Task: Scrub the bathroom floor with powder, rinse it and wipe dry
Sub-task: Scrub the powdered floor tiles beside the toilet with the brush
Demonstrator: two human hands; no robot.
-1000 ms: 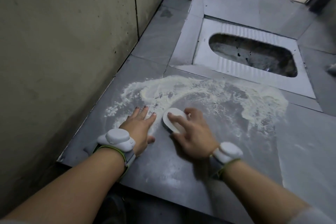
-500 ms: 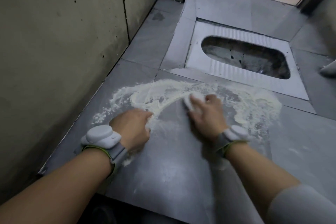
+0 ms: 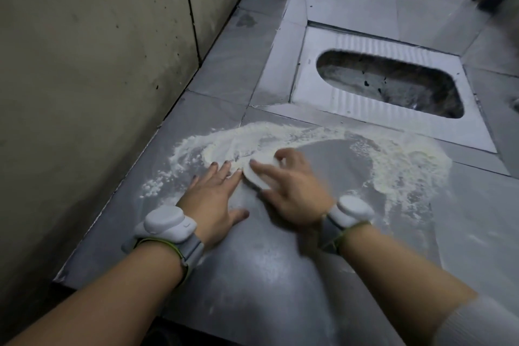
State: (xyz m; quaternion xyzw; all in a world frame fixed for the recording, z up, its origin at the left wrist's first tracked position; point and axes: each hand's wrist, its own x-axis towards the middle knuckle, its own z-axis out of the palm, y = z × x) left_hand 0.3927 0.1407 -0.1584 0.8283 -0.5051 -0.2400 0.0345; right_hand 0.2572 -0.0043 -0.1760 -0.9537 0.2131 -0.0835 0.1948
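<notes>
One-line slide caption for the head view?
Right hand scrubs white powder across the grey floor tile with a white pad; left hand braces flat beside it.

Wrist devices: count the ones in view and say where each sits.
2. One white wrist device is strapped on the left wrist, near the wall; the other is on the right wrist. None seems hidden.
</notes>
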